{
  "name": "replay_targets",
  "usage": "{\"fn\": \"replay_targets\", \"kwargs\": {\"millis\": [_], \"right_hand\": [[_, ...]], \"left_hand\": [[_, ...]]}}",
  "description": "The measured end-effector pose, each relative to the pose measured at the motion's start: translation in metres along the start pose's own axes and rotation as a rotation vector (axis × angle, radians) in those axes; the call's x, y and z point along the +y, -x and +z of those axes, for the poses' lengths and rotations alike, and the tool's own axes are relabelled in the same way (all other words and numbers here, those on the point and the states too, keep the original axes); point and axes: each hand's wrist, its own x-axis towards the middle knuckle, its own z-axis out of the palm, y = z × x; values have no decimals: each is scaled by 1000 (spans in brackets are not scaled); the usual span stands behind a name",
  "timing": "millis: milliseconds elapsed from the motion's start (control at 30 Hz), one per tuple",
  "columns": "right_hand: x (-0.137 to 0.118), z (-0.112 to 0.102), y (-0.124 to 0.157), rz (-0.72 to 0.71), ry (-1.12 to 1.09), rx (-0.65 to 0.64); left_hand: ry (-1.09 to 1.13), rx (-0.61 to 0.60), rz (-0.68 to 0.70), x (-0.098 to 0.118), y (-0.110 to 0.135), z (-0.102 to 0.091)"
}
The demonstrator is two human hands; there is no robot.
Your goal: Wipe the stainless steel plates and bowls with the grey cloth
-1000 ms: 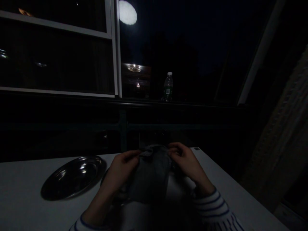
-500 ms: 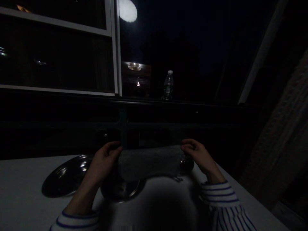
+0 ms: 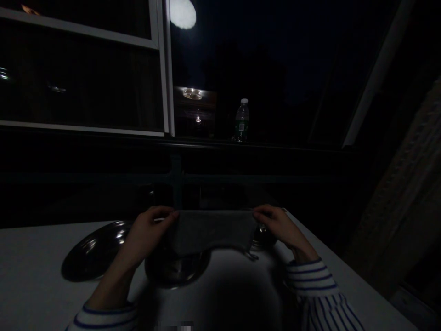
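Note:
A grey cloth (image 3: 214, 230) with a small hanging loop at its lower right corner is stretched between my two hands above the table. My left hand (image 3: 151, 232) pinches its upper left corner. At the upper right corner, the fingers of my right hand (image 3: 277, 223) are closed on the cloth. Below the cloth's left part stands a metal bowl (image 3: 175, 273), its far side hidden behind the fabric. A shiny round metal object (image 3: 263, 238) sits behind my right hand, partly covered, so its kind is unclear.
Left of my left arm, a wide metal dish (image 3: 91, 253) lies on the white table (image 3: 27, 257). A plastic bottle (image 3: 241, 122) with a white cap stands on the window sill beyond. A curtain (image 3: 403, 197) hangs at the right. The room is very dark.
Both hands have drawn slightly closer together, and the cloth's top edge now looks straighter. My right hand has shifted a little left and down.

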Motion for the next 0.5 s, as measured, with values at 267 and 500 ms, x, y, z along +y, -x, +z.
{"fn": "replay_targets", "kwargs": {"millis": [267,500], "right_hand": [[-3,2,5,-6,-94,-113],[-11,10,12,-83,-114,-332]], "left_hand": [[225,-62,-4,2,5,10],[88,-165,239,23,24,19]]}}
